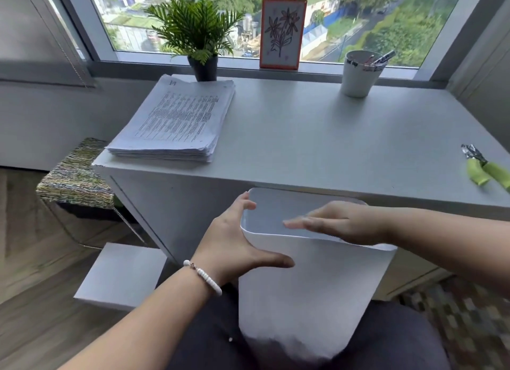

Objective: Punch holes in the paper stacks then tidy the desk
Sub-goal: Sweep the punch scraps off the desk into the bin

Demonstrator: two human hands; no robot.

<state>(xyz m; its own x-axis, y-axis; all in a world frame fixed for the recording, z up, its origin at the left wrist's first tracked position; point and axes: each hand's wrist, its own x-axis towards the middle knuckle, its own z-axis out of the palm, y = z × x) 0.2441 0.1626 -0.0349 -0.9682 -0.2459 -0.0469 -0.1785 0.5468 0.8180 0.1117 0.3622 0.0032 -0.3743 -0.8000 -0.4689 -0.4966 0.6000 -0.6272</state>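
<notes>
Paper stack (176, 121) lies on the desk's (317, 137) far-left corner, with the green-handled punch (487, 166) at the desk's right edge, well apart from it. Below the desk's front edge, the white bin (300, 281) rests on my lap. My left hand (234, 248) holds its left wall, thumb across the front and fingers curled at the rim. My right hand (339, 223) hovers flat and loose over the opening, gripping nothing. I judge the one-sided hold risky: the bin could tip right or slide off my knees.
</notes>
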